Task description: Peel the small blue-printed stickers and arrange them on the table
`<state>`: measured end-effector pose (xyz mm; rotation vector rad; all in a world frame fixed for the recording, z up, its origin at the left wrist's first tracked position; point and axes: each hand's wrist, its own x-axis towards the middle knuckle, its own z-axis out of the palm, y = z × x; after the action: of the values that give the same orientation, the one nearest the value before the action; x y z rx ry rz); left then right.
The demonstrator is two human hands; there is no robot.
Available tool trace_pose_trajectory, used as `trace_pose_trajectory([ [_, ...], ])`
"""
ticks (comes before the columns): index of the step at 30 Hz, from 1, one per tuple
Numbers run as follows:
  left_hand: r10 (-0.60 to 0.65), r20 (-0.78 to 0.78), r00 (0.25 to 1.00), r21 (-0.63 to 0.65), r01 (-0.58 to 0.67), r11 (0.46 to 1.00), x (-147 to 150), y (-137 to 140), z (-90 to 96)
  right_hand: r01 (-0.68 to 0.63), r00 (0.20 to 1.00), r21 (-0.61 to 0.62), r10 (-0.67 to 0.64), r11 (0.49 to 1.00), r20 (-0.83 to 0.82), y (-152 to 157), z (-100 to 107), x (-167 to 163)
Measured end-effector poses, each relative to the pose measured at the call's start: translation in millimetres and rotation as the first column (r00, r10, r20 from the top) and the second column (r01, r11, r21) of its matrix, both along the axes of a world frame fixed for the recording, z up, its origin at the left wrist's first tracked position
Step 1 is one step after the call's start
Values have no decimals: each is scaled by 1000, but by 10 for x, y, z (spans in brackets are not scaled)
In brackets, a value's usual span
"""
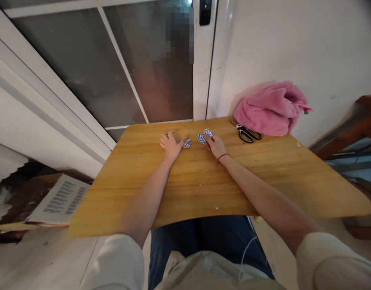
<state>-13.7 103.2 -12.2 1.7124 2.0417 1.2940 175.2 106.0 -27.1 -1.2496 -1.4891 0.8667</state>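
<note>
Near the far side of the wooden table, my left hand (171, 147) rests with its fingers spread apart. Its thumb reaches a small cluster of blue-and-white printed pieces (188, 143); whether it presses on them I cannot tell. My right hand (215, 147), with a red string round the wrist, has its thumb and fingers closed on a blue-and-white printed piece (208, 132). More such pieces (201, 139) lie just left of those fingertips. Their exact kind is too small to make out.
Black-handled scissors (247, 133) lie right of my right hand, beside a bundled pink plush cloth (271, 108). The wooden table (197, 173) backs onto a white wall and a glass-paned door (137, 72). Tiny white scraps (216, 208) dot the tabletop. An open cardboard box (56, 199) stands at the left.
</note>
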Motion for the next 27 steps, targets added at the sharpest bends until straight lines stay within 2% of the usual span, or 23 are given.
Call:
trace_pose_trajectory([
  [2,58,32,998,29,-59,998,22,-23,7,-29,1000,2,29,1000,10,-14,4,-19],
  [3,34,35,999,32,-35,999,43,-39,12,-47,999,7,47,999,16,-26,6,-34],
  [5,-102,8,995,15,102,995,97,-78,21,-80,997,28,79,996,25,-56,12,-73],
  [7,-253,-32,967,-2,253,967,155,-121,30,-110,993,54,108,992,38,-91,20,-114],
  [11,-389,-82,918,31,392,919,229,-185,65,-144,987,82,136,986,89,-148,38,-148],
  [13,-373,-68,925,78,378,922,228,-194,92,-123,989,89,114,988,98,-155,47,-134],
  [17,-255,-4,967,182,252,951,155,-175,130,-60,996,81,54,995,76,-121,59,-75],
  [22,-41,-105,994,56,47,997,42,-125,86,-38,996,40,34,999,87,-71,41,-49],
  [24,20,-90,996,35,-17,999,29,-115,71,-66,991,22,63,998,118,-69,31,-60],
  [25,18,-75,997,37,-15,999,34,-115,69,-84,987,18,81,996,137,-71,27,-67],
  [27,-107,-54,993,46,110,993,68,-128,77,-125,976,27,118,992,181,-79,23,-84],
])
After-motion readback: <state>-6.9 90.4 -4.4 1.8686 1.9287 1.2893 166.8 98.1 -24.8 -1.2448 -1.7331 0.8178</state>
